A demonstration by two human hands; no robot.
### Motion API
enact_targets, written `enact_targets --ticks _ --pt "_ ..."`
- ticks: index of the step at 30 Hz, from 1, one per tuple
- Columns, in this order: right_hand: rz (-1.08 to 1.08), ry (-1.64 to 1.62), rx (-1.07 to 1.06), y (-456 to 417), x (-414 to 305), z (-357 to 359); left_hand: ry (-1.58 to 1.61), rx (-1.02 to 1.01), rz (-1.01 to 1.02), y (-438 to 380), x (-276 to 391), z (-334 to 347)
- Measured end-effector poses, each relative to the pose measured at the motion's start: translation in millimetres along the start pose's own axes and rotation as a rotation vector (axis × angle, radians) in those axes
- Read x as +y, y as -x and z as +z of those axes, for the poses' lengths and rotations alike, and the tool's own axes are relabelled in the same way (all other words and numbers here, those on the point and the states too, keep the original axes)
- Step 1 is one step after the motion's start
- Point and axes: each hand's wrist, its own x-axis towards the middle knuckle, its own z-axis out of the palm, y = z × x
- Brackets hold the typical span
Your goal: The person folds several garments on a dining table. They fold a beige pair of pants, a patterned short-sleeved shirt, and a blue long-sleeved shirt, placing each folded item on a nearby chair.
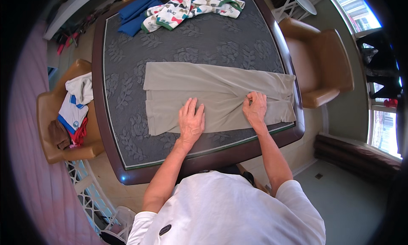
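A pair of beige trousers [204, 77] lies spread sideways on the table, the leg hems to the left and the waist end at the right edge. My left hand [192, 120] rests palm down on the nearer leg with its fingers slightly apart, holding nothing. Near the upper part of the trousers, my right hand [256, 108] has its fingers bent and pinches the cloth. Creases run out from that pinch towards both ends. Part of the cloth under each hand is hidden.
Folded blue cloth [137, 14] and a patterned, green-trimmed garment [191, 9] lie at the far side of the dark-topped table [122, 92]. A tan armchair [79, 154] on the left holds several clothes [75, 108]. Another tan armchair [331, 60] stands close on the right.
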Motion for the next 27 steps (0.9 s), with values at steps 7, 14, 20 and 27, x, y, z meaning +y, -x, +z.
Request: enact_targets --ticks 7,14,20,27 --pt "-0.147 -0.031 0.148 7.7 -19.3 -18.0 0.014 -0.019 0.02 7.0 -4.6 -10.5" --pt "-0.167 -0.39 -0.159 61.4 -72.3 -0.6 -0.039 0.274 -0.25 52.9 -23.8 -54.8" --pt "-0.137 -0.538 -0.434 97.2 -122.8 15.2 -0.093 0.314 -0.469 99.5 -62.6 -88.6" --pt "-0.126 -0.445 -0.478 98.3 -139.0 20.2 0.011 0.185 -0.641 95.8 -73.7 -91.9"
